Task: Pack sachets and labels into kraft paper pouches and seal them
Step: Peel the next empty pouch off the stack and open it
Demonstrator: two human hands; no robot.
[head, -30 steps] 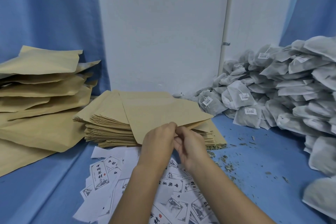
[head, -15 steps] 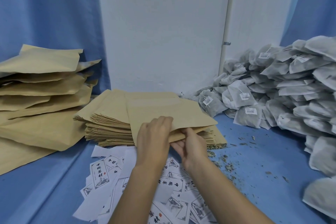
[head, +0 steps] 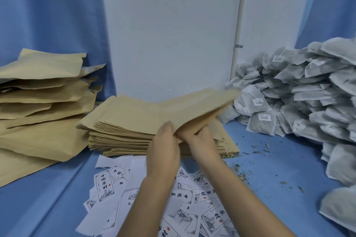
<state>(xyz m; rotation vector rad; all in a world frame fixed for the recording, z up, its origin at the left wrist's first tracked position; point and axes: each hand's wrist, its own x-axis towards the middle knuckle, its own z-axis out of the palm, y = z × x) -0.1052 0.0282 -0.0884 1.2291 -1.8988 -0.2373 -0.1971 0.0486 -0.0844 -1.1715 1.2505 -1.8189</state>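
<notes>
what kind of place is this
Probably a small hand-packing station for herbal sachets: a stack of flat kraft pouches, a heap of tagged mesh sachets and loose printed labels on a blue-covered table.

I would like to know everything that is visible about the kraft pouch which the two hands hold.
The kraft pouch is a flat, plain tan paper bag, slightly blurred. It is held over the stack of flat pouches, tilted, its far end raised toward the right. The left hand pinches its near edge from above; the right hand grips that edge from below. Its contents, if any, are hidden.
</notes>
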